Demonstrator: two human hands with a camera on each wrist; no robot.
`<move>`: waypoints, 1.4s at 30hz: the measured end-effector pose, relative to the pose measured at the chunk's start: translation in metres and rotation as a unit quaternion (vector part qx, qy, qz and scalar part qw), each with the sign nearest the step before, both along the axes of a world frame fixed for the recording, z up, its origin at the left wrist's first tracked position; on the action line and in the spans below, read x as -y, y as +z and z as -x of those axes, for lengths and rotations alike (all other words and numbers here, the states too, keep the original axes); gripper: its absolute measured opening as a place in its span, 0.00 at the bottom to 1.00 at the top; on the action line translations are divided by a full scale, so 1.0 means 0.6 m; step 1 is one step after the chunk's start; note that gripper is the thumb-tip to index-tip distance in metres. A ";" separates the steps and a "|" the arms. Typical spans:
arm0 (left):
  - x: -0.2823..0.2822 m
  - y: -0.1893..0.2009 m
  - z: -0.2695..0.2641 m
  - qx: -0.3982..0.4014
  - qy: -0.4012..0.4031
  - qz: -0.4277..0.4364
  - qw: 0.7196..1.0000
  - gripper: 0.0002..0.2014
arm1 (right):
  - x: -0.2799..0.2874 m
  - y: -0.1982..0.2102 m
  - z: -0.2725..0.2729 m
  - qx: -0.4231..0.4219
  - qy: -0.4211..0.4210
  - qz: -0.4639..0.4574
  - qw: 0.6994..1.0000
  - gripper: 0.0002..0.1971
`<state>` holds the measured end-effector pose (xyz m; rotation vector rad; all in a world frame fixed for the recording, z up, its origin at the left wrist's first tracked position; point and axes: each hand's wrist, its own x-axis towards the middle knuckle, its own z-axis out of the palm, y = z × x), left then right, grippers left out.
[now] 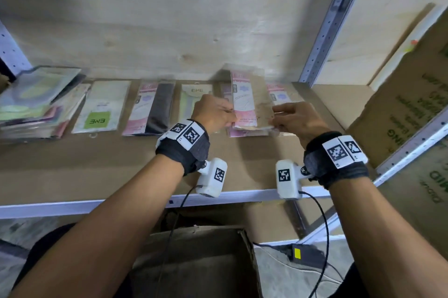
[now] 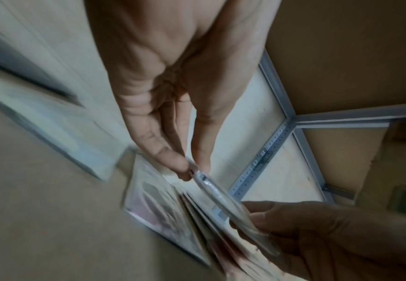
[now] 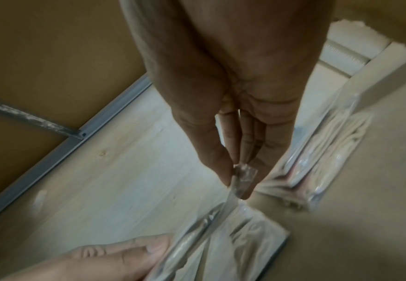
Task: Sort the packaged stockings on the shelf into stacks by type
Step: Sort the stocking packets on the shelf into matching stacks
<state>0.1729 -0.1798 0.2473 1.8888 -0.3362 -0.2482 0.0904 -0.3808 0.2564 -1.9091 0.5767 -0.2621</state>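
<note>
Brown shelf [image 1: 121, 164], packets in a row along the back. Left hand [image 1: 214, 113] pinching pink packet [image 1: 249, 101] at near left corner, right hand [image 1: 294, 118] pinching near right corner; long axis running away, raised over matching pink stack [image 1: 242, 133].

Head above; wrists close, facing.

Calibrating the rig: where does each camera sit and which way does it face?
Head: on the head, looking forward and down at the shelf; both forearms, left hand and right hand show.
Left wrist: looks along the left hand, which pinches the packet.
Right wrist: looks along the right hand, which pinches the same packet.
Shared: both wrist views show the packet and the opposite hand.
</note>
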 end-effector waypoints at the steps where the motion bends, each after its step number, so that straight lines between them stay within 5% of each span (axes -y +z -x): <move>1: 0.016 -0.001 0.004 0.008 -0.003 -0.004 1.000 0.12 | 0.014 0.001 0.006 0.001 -0.014 0.017 1.000 0.14; 5: 0.085 0.010 0.021 0.016 -0.040 -0.014 0.999 0.06 | 0.069 0.007 0.024 0.022 -0.077 0.091 0.993 0.14; 11: 0.178 0.022 0.024 -0.034 -0.038 0.009 0.999 0.16 | 0.120 0.013 0.038 0.026 -0.142 0.176 0.974 0.12; 15: 0.207 0.029 0.024 -0.043 -0.031 -0.007 0.999 0.13 | 0.134 0.012 0.035 0.006 -0.154 0.184 0.971 0.11; 18: 0.212 0.027 0.024 -0.072 -0.037 -0.018 0.997 0.20 | 0.131 0.006 0.033 -0.014 -0.157 0.182 0.971 0.11; 23: 0.214 0.021 0.029 -0.081 -0.036 -0.002 0.996 0.15 | 0.131 0.004 0.028 -0.033 -0.155 0.193 0.968 0.10; 27: 0.212 0.022 0.034 -0.138 -0.022 0.024 0.990 0.25 | 0.130 0.001 0.029 -0.048 -0.131 0.205 0.969 0.12; 39: 0.208 0.022 0.038 -0.127 -0.044 0.024 0.991 0.28 | 0.129 0.003 0.031 -0.059 -0.122 0.192 0.972 0.14; 42: 0.189 0.029 0.035 -0.075 -0.038 -0.011 0.996 0.21 | 0.125 0.011 0.032 -0.047 -0.134 0.200 0.969 0.16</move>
